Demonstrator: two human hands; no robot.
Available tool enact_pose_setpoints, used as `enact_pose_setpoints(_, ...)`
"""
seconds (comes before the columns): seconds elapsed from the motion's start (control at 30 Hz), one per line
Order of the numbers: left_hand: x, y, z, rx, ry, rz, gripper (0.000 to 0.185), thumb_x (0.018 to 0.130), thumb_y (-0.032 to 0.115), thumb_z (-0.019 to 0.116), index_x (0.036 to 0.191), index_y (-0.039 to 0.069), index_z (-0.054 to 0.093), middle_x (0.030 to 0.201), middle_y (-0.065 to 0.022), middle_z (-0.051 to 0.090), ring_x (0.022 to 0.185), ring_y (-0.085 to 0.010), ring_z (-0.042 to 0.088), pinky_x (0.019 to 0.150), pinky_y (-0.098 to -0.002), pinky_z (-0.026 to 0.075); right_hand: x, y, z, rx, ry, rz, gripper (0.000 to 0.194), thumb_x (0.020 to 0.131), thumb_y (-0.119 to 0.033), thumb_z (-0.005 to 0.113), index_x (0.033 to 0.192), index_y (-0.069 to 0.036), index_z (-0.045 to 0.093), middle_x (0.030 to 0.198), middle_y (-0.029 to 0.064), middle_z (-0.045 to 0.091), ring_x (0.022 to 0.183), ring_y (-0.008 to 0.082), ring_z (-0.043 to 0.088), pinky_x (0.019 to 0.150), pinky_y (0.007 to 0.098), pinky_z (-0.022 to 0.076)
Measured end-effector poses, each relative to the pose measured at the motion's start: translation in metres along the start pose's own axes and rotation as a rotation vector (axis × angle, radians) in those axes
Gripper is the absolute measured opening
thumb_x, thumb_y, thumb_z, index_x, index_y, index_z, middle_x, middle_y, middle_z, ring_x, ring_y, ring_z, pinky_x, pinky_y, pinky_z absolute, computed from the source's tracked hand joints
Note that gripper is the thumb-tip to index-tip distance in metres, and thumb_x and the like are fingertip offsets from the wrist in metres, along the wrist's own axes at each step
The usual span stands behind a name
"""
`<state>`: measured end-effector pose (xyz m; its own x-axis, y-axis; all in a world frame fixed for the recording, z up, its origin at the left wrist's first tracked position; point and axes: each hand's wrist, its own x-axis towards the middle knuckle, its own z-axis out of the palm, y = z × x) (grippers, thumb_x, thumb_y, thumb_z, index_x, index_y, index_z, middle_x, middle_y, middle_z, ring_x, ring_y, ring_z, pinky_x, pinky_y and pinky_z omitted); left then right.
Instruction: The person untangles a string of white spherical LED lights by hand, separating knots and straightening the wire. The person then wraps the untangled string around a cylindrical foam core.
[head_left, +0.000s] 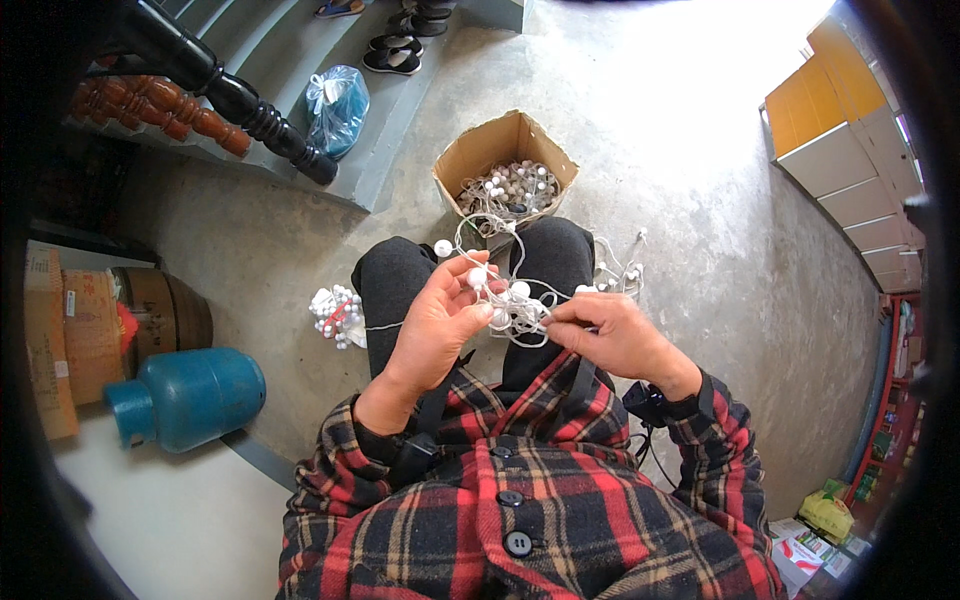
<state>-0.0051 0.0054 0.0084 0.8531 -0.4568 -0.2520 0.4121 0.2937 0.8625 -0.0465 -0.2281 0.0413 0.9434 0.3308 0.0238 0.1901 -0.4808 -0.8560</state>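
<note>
A tangled string of white ball lights (521, 309) hangs between my two hands, above my lap. My left hand (444, 319) grips part of the tangle near a white ball, with thumb and fingers around the cord. Thumb and forefinger of my right hand (611, 332) pinch the looped white wire at the tangle's right side. One loop of cord rises toward an open cardboard box (457, 160). Inside that box lies a heap of similar ball lights (517, 184). A bundle of white balls (337, 315) with a red tie rests beside my left knee.
More cord and balls (626, 274) lie by my right knee. At left, a blue gas cylinder (202, 397) lies on its side near cardboard cartons (91, 334). Stairs hold a blue plastic bag (337, 111) and shoes (394, 54). Cabinets (844, 169) line the right side.
</note>
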Motion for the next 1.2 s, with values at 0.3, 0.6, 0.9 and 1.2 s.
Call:
enact_pose_setpoints(0.3, -0.005, 0.002, -0.010, -0.050, -0.156, -0.124, 0.055, 0.090, 0.005, 0.064, 0.141, 0.003, 0.042, 0.132, -0.0135, 0.055, 0.113, -0.0202, 0.059, 0.097, -0.0346, 0.050, 0.013, -0.001, -0.014, 0.242, 0.011, 0.324, 0.019, 0.093, -0.018, 0.068, 0.100, -0.002, 0.072, 0.081, 0.0033, 0.069, 0.070, 0.0091, 0.060, 0.064, 0.0259, 0.0487)
enact_pose_setpoints(0.6, -0.003, 0.002, -0.028, -0.048, -0.136, -0.253, 0.032, 0.090, 0.007, 0.064, 0.120, 0.006, 0.053, 0.115, -0.0085, 0.062, 0.079, -0.0069, 0.055, 0.058, -0.0182, 0.040, 0.019, 0.004, -0.026, 0.444, -0.056, 0.398, 0.024, 0.094, -0.013, 0.065, 0.115, -0.002, 0.066, 0.075, -0.0026, 0.061, 0.068, 0.0038, 0.055, 0.063, 0.0216, 0.0463)
enact_pose_setpoints(0.9, 0.004, -0.006, -0.026, -0.182, 0.010, -0.315, 0.021, 0.095, 0.012, 0.059, 0.113, 0.005, 0.053, 0.108, -0.0090, 0.064, 0.083, -0.0126, 0.063, 0.063, -0.0231, 0.049, 0.027, 0.016, -0.021, -0.118, 0.078, 0.036, 0.023, 0.086, -0.017, 0.072, 0.106, -0.006, 0.070, 0.090, 0.0072, 0.067, 0.091, 0.0236, 0.062, 0.081, 0.0348, 0.0495)
enact_pose_setpoints(1.2, 0.008, -0.003, -0.029, -0.205, 0.059, -0.285, 0.019, 0.096, 0.013, 0.061, 0.111, 0.007, 0.054, 0.096, -0.0032, 0.064, 0.079, -0.0089, 0.060, 0.060, -0.0213, 0.046, 0.017, 0.018, 0.020, -0.126, 0.124, -0.212, 0.023, 0.080, -0.015, 0.076, 0.098, -0.005, 0.067, 0.094, 0.0117, 0.062, 0.087, 0.0324, 0.061, 0.081, 0.0402, 0.0483)
